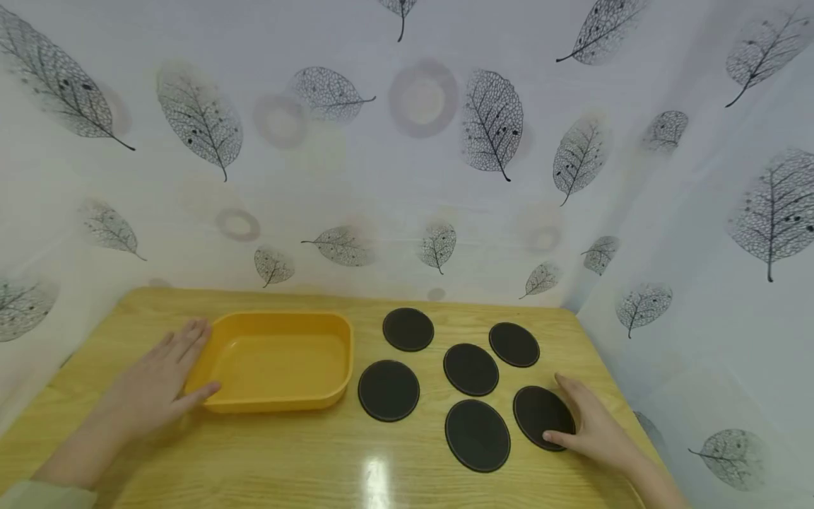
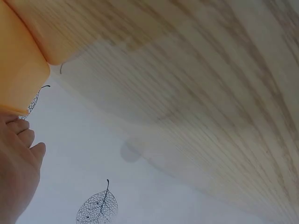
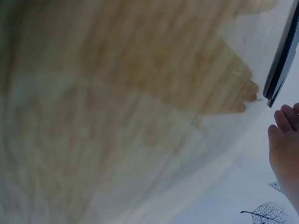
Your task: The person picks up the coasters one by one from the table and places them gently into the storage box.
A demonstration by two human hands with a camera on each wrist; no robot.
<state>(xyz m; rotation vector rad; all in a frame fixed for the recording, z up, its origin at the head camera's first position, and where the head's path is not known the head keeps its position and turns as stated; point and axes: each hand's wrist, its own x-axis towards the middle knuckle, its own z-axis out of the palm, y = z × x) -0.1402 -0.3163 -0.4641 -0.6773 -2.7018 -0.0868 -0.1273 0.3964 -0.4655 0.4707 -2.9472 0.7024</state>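
Note:
A yellow rectangular tray (image 1: pixel 280 360) stands on the left of the wooden table. My left hand (image 1: pixel 152 385) lies along its left end with fairly straight fingers, the thumb reaching the front corner. The left wrist view shows that hand (image 2: pixel 18 163) at the tray's edge (image 2: pixel 21 70). On the right, my right hand (image 1: pixel 594 424) spans a round black coaster (image 1: pixel 537 413), thumb over its surface and fingers spread past its far edge. That coaster (image 3: pixel 282 56) appears edge-on near the fingers in the right wrist view; firm contact cannot be made out.
Several more black coasters lie flat and apart between tray and right hand, including one at the back (image 1: pixel 408 329) and one in front (image 1: pixel 478 435). The glossy wooden table (image 1: pixel 267 459) meets a leaf-patterned curtain (image 1: pixel 381 184) behind and at the right.

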